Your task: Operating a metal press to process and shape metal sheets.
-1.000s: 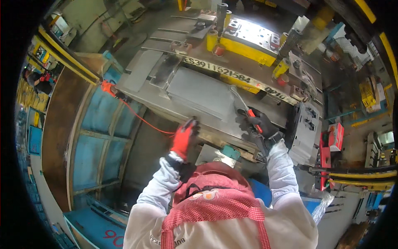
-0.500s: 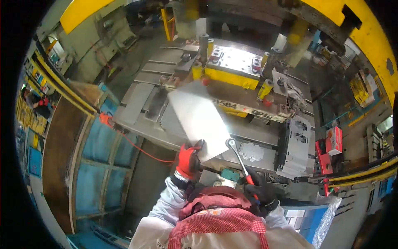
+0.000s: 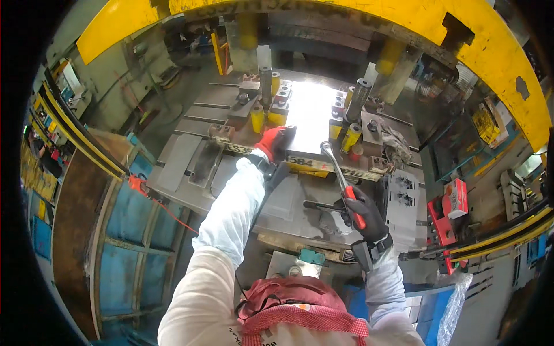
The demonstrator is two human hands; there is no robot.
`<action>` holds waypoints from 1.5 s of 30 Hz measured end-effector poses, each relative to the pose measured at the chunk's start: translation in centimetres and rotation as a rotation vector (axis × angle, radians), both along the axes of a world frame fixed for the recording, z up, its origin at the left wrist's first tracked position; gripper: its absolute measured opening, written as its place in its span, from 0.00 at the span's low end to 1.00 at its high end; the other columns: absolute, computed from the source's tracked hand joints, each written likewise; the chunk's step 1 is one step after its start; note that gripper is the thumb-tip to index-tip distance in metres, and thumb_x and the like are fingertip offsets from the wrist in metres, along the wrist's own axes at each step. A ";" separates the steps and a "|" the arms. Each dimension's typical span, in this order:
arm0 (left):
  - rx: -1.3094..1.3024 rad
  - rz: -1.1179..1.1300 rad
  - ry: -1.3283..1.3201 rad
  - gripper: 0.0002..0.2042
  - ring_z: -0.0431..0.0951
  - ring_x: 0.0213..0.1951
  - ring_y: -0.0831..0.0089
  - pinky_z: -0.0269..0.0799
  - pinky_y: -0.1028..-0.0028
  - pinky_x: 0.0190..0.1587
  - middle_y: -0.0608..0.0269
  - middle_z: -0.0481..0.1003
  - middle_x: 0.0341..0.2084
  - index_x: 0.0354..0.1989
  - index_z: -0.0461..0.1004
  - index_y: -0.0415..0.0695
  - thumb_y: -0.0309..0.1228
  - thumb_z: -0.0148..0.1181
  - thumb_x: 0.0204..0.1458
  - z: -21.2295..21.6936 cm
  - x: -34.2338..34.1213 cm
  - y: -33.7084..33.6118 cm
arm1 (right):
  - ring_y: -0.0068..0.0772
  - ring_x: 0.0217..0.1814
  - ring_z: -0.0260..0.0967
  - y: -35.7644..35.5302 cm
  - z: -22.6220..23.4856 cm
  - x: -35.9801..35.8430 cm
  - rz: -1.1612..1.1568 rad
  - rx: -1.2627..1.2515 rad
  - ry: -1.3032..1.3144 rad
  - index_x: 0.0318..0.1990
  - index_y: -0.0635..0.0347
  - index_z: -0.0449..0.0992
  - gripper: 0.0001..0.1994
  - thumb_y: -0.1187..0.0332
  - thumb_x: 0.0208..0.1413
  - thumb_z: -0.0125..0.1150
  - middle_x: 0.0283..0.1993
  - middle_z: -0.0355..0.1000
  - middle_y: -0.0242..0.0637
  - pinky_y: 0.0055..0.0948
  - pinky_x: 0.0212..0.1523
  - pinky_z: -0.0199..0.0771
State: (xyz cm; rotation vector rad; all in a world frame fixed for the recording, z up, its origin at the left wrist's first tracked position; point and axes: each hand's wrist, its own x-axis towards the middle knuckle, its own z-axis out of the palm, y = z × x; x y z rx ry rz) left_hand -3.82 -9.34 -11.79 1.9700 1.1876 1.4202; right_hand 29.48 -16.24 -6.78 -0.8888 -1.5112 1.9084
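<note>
A bright metal sheet lies over the lower die block between its guide posts, its surface washed out by glare. My left hand, in a red and black glove, is at the sheet's near left corner with its fingers bent around the edge. In a black glove, my right hand is closed on the red handle of a ratchet wrench. The wrench's round metal head points away from me, close to the sheet's near right corner. Whether the head touches the sheet, I cannot tell.
A stack of cut metal sheets sits on the right of the press bed. Flat grey sheets lie near its front edge. Yellow guide posts stand beside the die. The yellow press frame arches overhead. A red rack stands at right.
Both hands have moved forward, away from my body. The sheet, held up at a slant before, now lies over the die. The wrench has moved forward with my right hand.
</note>
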 end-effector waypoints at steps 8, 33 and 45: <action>-0.781 -0.336 -1.283 0.20 0.75 0.22 0.70 0.72 0.72 0.24 0.62 0.75 0.23 0.42 0.70 0.46 0.48 0.43 0.53 -0.6 4.3 -4.0 | 0.15 0.21 0.59 0.0 0.5 -1.2 0.008 -0.091 0.024 0.50 0.62 0.60 0.23 0.61 0.47 0.50 0.30 0.68 0.33 0.15 0.20 0.61; -0.585 -0.192 -1.434 0.21 0.75 0.30 0.53 0.74 0.59 0.34 0.42 0.72 0.32 0.46 0.60 0.35 0.43 0.39 0.55 -1.9 6.9 -2.2 | 0.21 0.23 0.64 -16.1 -14.7 11.2 -0.653 0.108 -0.322 0.46 0.59 0.63 0.19 0.58 0.52 0.49 0.28 0.68 0.33 0.21 0.20 0.65; -0.545 -0.131 -1.401 0.22 0.75 0.31 0.51 0.73 0.59 0.36 0.39 0.71 0.35 0.47 0.61 0.35 0.43 0.39 0.54 -3.6 6.6 -1.0 | 0.26 0.15 0.64 -15.1 -18.6 11.9 -0.657 -0.332 -0.090 0.46 0.55 0.64 0.16 0.60 0.51 0.52 0.28 0.70 0.36 0.24 0.15 0.64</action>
